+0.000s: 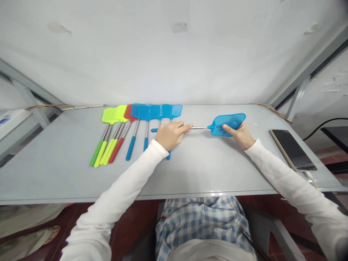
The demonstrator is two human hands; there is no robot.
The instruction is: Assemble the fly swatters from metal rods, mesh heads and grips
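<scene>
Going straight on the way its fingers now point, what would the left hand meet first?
Most likely the blue mesh head of the fly swatter that the left hand holds; the right hand grips that head. Depth is hard to judge from one view.

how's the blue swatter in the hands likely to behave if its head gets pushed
The blue swatter is probably light for its length, having little bulk. Its perforated head looks thin, so may flex; its slim, metallic-looking shaft is likely stiffer.
</scene>
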